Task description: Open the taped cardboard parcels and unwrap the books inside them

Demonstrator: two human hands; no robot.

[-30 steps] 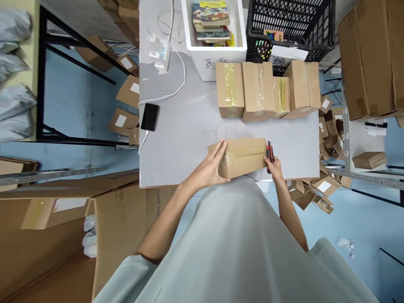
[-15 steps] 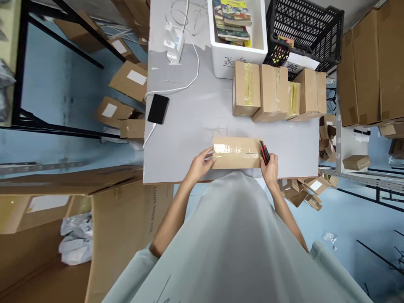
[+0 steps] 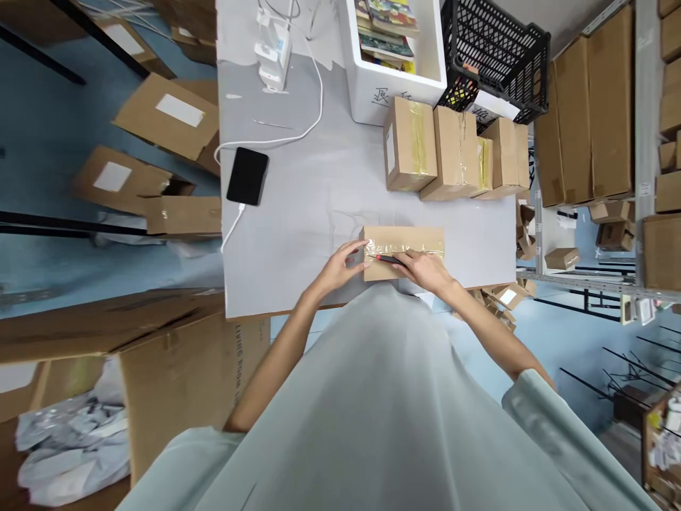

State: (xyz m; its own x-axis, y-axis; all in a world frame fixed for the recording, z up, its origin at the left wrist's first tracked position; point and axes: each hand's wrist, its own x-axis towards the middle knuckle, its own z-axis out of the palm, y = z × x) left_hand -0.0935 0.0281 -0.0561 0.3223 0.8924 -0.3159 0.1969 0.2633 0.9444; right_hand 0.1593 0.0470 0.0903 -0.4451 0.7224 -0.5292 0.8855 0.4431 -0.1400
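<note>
A small cardboard box [image 3: 404,238], sealed along its top with clear tape, lies flat near the table's front edge. My left hand [image 3: 336,271] grips its left end, with the thumb and fingers curved around the corner area. In my right hand [image 3: 426,270] is a red-and-black utility knife [image 3: 389,260]. Its tip points left and lies over the taped seam close to the left end of the box. Whether the blade has gone into the tape is too small to tell.
Taped cardboard boxes [image 3: 411,145] stand in a row at the back right, before a white foam bin [image 3: 391,89] of books and a black plastic crate [image 3: 500,53]. A black phone-like device [image 3: 247,177] and a power strip [image 3: 273,60] lie on the left. A large open carton [image 3: 175,397] stands lower left.
My right hand has moved left from the right end of the box onto its top, and the knife has swung round to lie along the seam. My left hand stays at the left end.
</note>
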